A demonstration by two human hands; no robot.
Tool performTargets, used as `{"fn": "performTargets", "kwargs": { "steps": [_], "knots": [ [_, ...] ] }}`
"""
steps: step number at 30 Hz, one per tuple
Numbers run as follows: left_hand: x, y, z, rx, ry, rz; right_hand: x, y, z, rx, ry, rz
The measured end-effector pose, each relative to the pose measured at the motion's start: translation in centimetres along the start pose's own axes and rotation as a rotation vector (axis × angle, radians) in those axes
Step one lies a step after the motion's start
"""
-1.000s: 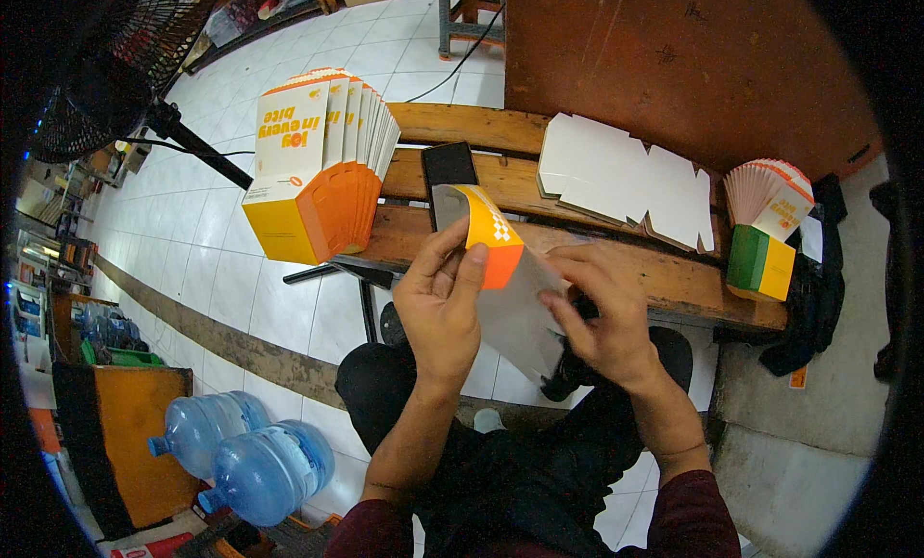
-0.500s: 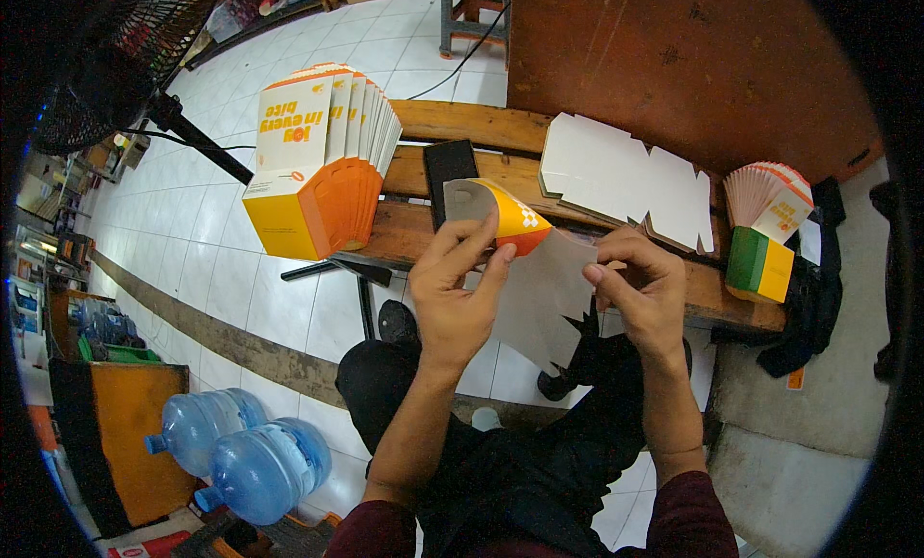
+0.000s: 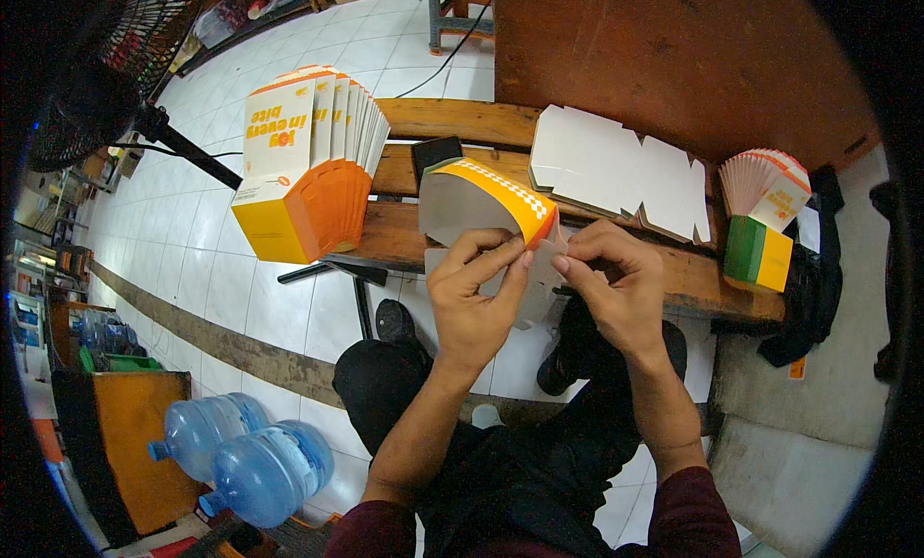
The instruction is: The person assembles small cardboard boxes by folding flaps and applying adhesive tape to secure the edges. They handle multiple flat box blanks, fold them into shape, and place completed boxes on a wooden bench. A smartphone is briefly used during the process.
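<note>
Over my lap, a paperboard carton blank (image 3: 505,187) is curved between my two hands. Its printed side is yellow and orange with a white checkered band; the other side is plain grey-white. My left hand (image 3: 476,293) pinches the blank by its orange part, thumb against the forefinger. Close beside it, my right hand (image 3: 616,279) has thumb and fingers closed on a small flap at the blank's right end. The fingertips of both hands nearly meet there. My fingers and the curved card hide part of the folds.
Nested folded cartons (image 3: 279,163) stand fanned out on the wooden bench (image 3: 395,226) at left, a smaller fanned group (image 3: 760,245) at right. Flat white blanks (image 3: 621,173) lie stacked between them. A black flat object (image 3: 436,154) is partly covered. Blue water bottles (image 3: 265,471) lie lower left; a fan (image 3: 106,86) stands upper left.
The blank has turned and bent into an arch, showing more of its yellow checkered side. My right hand has moved left, closer to my left hand, and now grips the flap.
</note>
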State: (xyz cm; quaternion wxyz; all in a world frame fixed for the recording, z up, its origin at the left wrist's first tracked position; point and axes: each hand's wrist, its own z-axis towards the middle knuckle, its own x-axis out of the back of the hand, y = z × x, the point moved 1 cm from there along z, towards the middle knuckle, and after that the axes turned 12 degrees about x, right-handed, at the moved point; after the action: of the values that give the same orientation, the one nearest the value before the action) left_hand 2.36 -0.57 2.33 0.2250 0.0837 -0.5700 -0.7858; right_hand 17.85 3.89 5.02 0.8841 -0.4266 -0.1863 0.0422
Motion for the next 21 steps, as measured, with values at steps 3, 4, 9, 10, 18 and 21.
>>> {"fn": "performTargets", "kwargs": {
  "steps": [3, 4, 9, 10, 18, 21],
  "knots": [
    [0.3, 0.1, 0.0, 0.019, -0.006, 0.046, 0.0, 0.0, 0.3, -0.056, -0.047, -0.027],
    [0.4, 0.2, 0.0, 0.036, -0.009, 0.055, -0.1, 0.0, 0.4, -0.043, -0.05, -0.032],
    [0.7, 0.2, 0.1, 0.028, -0.015, 0.076, -0.2, 0.0, 0.6, 0.002, -0.086, -0.032],
    [0.7, 0.2, 0.2, 0.014, -0.013, 0.089, -0.3, 0.1, 0.6, 0.008, -0.088, -0.038],
    [0.6, 0.0, 0.1, -0.016, -0.056, 0.107, -0.7, 0.4, 0.4, -0.032, -0.103, -0.044],
    [0.7, 0.1, 0.0, -0.015, -0.071, 0.133, -1.0, 0.4, 0.4, 0.008, -0.096, -0.063]
  ]
}}
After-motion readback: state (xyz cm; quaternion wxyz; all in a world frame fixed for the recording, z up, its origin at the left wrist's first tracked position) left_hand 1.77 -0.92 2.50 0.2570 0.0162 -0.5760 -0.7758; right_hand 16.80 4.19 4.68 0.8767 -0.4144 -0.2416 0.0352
